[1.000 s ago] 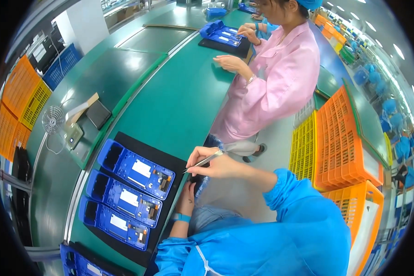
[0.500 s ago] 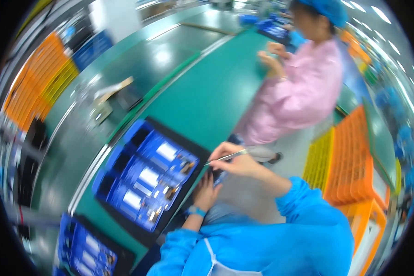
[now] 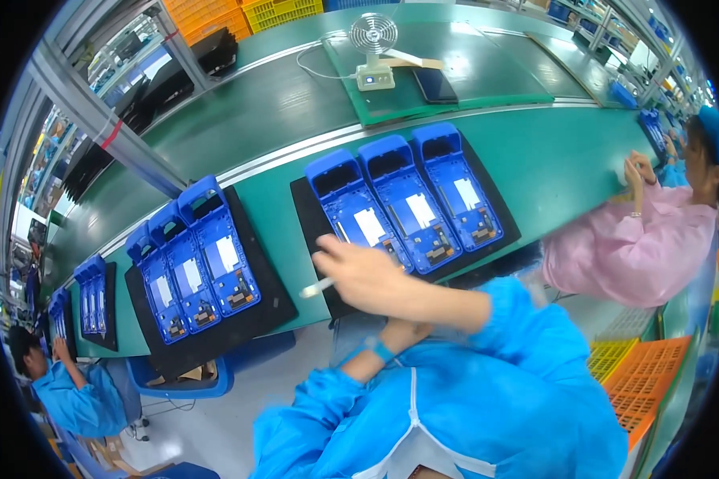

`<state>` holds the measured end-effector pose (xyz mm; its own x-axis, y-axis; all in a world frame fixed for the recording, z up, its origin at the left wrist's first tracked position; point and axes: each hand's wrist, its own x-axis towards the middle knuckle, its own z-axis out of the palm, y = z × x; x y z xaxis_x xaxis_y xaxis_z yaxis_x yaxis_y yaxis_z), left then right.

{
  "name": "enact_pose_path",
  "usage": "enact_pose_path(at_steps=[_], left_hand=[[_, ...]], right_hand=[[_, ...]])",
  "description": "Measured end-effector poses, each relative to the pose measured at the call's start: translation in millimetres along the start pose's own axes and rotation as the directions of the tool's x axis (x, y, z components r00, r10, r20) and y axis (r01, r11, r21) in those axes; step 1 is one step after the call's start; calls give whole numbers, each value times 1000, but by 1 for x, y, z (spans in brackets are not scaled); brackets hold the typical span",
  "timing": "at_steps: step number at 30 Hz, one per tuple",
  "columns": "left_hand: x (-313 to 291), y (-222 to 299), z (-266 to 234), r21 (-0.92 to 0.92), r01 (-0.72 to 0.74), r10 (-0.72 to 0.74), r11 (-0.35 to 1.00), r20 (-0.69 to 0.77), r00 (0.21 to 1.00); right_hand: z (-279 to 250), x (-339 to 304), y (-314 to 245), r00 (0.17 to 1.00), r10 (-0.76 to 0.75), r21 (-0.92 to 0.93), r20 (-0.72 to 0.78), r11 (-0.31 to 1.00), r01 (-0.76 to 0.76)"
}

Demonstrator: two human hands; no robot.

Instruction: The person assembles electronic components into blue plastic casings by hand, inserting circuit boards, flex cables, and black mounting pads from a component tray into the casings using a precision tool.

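My right hand [image 3: 361, 275] is closed around a slim, pale silver tool [image 3: 317, 288], blurred and too small to name exactly. It hovers at the near left corner of a black mat [image 3: 510, 231]. On that mat lie three blue plastic device housings, the left [image 3: 365, 226], the middle [image 3: 414, 209] and the right one [image 3: 465, 194], each with a white rectangle and small circuit parts inside. My left hand [image 3: 407, 330] is beneath my right forearm, a teal band [image 3: 378, 348] at its wrist. Its fingers are hidden.
To the left, another black mat [image 3: 276, 307] bears three similar housings [image 3: 190, 279]. A small fan [image 3: 373, 36] and a dark phone [image 3: 434, 85] stand behind on the green bench [image 3: 551, 144]. A blue bin [image 3: 224, 375] is below the bench. Co-workers sit at both sides.
The view has swung left, bringing more housings and the fan into sight. My right hand has moved left with the slim tool. My left hand has slipped under the right forearm.
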<state>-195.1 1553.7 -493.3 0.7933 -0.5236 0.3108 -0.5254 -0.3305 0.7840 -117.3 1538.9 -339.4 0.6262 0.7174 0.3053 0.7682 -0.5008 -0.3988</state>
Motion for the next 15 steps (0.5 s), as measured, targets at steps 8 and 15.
enact_pose_path(at_steps=[8, 15], left_hand=[[-133, -37, -55, 304, 587, -499, 751, -321, 805], [-236, -122, -86, 61, 746, -704, 663, -288, 649]], right_hand=[[52, 23, 6, 996, 84, -332, -20, 939, -86], [67, 14, 47, 985, 149, -466, -84, 868, -171]])
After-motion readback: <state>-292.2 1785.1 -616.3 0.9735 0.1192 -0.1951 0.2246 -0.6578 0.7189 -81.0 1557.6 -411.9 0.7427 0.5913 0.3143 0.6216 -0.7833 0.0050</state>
